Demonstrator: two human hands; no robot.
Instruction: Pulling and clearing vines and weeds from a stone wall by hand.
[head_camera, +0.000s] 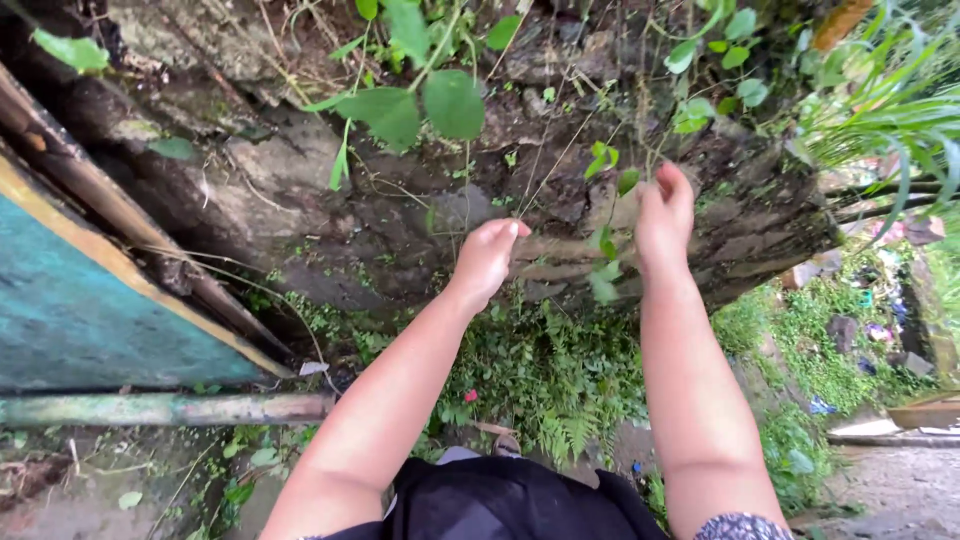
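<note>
Both my arms reach up toward a rough, mossy rock wall (300, 190) hung with thin green vines. My left hand (487, 255) is curled shut around a thin vine stem beside a bare woody stem (560, 248) that lies across the rock. My right hand (664, 212) is raised a little higher, its fingers pinched on another thin vine stem (640, 150) with small leaves. Large round leaves (452, 102) dangle above my left hand. What the fingers enclose is partly hidden by the hands themselves.
A teal painted panel with a yellow edge (80, 310) leans at the left above a weathered horizontal pipe (170, 408). Ferns and low weeds (560, 380) cover the ground below. Long grass blades (890, 110) hang at the upper right, with scattered litter (880, 330) downslope.
</note>
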